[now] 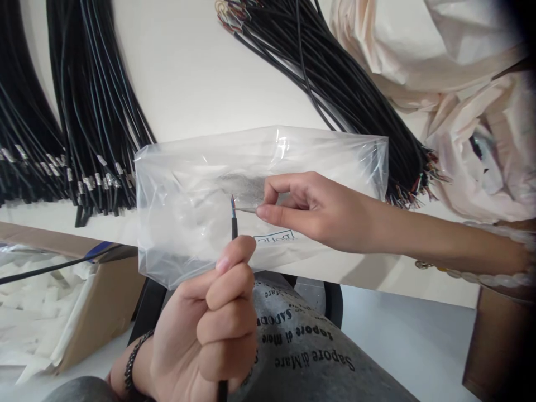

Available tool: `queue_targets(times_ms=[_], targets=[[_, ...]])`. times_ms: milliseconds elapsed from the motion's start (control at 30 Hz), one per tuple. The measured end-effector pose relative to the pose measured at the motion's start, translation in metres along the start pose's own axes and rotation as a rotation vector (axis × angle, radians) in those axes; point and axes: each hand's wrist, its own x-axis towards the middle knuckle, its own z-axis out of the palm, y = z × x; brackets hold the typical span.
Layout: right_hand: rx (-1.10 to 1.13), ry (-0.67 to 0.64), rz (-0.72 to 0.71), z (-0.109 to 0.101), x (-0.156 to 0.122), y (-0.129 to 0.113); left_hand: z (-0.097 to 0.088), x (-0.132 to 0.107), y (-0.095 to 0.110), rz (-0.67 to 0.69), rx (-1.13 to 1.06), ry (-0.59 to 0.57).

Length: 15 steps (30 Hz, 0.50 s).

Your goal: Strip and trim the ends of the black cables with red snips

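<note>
My left hand [209, 329] is closed in a fist round a thin black cable [234, 228], holding it upright so its stripped tip with coloured wires points up. My right hand [301, 206] reaches in from the right and pinches a small grey metal sleeve [245, 210] right at that tip. Both meet in front of a clear plastic bag [180, 212] lying on the white table [188, 72] at its near edge. The bag holds a pile of tiny grey parts [243, 187].
Bundles of black cables [92, 111] lie at the left, another bundle [335, 78] runs across the upper right. Crumpled pale bags [469, 84] sit at the far right. A cardboard box [96, 307] with white scraps stands below the table at left.
</note>
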Motion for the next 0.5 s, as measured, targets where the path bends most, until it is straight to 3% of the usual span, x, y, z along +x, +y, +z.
queue_targets(times_ms=[200, 500], targets=[[-0.07, 0.138, 0.02, -0.002, -0.006, -0.004, 0.003, 0.003, 0.003, -0.004, 0.083, -0.027], [-0.231, 0.267, -0.172, 0.006, -0.038, -0.018, -0.007, -0.01, 0.008, -0.032, 0.829, 0.075]])
